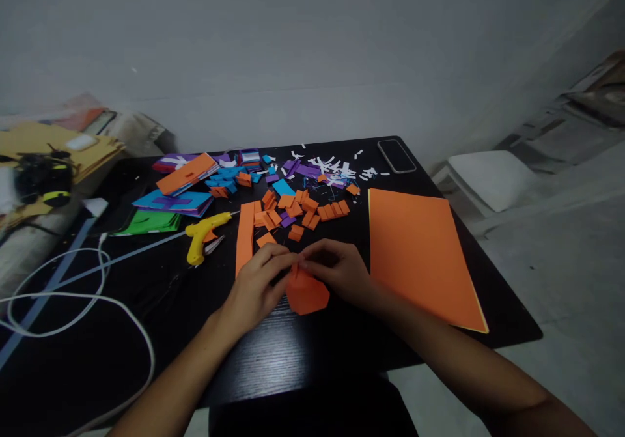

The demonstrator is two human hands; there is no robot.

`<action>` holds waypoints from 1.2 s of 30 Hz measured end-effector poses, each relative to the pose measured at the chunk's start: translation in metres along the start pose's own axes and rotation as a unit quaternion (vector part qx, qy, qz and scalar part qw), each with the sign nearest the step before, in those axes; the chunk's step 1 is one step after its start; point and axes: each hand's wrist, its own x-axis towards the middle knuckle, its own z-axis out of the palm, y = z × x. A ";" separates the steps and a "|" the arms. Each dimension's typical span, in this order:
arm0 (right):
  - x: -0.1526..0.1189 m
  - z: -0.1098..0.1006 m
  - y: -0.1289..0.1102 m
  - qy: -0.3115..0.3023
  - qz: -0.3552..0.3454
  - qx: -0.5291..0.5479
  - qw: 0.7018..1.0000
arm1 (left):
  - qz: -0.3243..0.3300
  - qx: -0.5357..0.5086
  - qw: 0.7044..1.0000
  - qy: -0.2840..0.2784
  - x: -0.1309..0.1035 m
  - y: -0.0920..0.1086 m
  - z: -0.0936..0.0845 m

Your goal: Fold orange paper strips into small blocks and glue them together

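Observation:
Both hands meet over the near middle of the black table. Between their fingertips is a small orange paper piece point(307, 294) with cut corners, its lower part hanging below the fingers. My left hand point(258, 282) pinches its upper left edge, and my right hand point(342, 271) pinches the top from the other side. The fingers hide the paper's upper part. Just beyond the left hand stands a folded orange paper strip point(245, 235). Several small folded orange paper pieces point(295, 209) lie scattered past the fingertips.
A yellow glue gun point(200, 236) lies left of the hands. Large orange sheets point(415, 254) are at right, with a phone point(396, 156) behind. White paper scraps point(332, 169), folded coloured papers point(188, 173) and a white cable point(131, 320) also lie about. A white stool point(493, 180) stands right.

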 end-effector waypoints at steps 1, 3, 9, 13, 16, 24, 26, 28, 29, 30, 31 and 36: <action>0.000 0.000 0.000 -0.003 0.004 0.004 1.000 | 0.010 0.007 1.000 -0.012 0.000 -0.001 -0.001; 0.001 -0.001 0.000 -0.005 0.009 0.014 1.000 | 0.018 0.018 0.999 -0.028 0.000 -0.001 -0.003; 0.003 -0.002 -0.001 -0.012 0.026 0.056 0.998 | 0.023 0.011 1.000 -0.011 0.002 -0.001 -0.007; 0.003 -0.001 -0.003 -0.014 0.023 0.054 0.998 | 0.023 0.008 1.000 0.003 0.003 0.000 -0.007; 0.002 -0.001 -0.004 -0.007 0.014 0.048 0.999 | 0.018 0.008 1.000 0.010 0.002 0.001 -0.007; 0.000 0.001 -0.004 0.015 0.015 0.064 0.998 | 0.021 0.021 0.999 0.034 0.001 0.003 -0.006; 0.000 0.002 -0.003 0.019 0.013 0.067 0.997 | 0.017 0.027 0.999 0.038 0.000 0.002 -0.006; -0.001 0.003 -0.002 0.025 0.008 0.065 0.998 | 0.011 0.031 0.999 0.041 -0.002 0.002 -0.005; -0.001 0.003 -0.001 0.027 0.007 0.063 0.998 | 0.010 0.032 0.999 0.042 -0.003 0.001 -0.005; -0.001 0.003 -0.001 0.028 0.006 0.062 0.998 | 0.010 0.033 0.998 0.044 -0.003 0.001 -0.005; -0.001 0.003 -0.001 0.028 0.005 0.061 0.998 | 0.011 0.032 0.998 0.045 -0.004 0.000 -0.005; -0.002 0.003 -0.004 0.025 -0.001 0.053 0.998 | 0.001 0.022 0.999 0.044 -0.004 -0.001 -0.005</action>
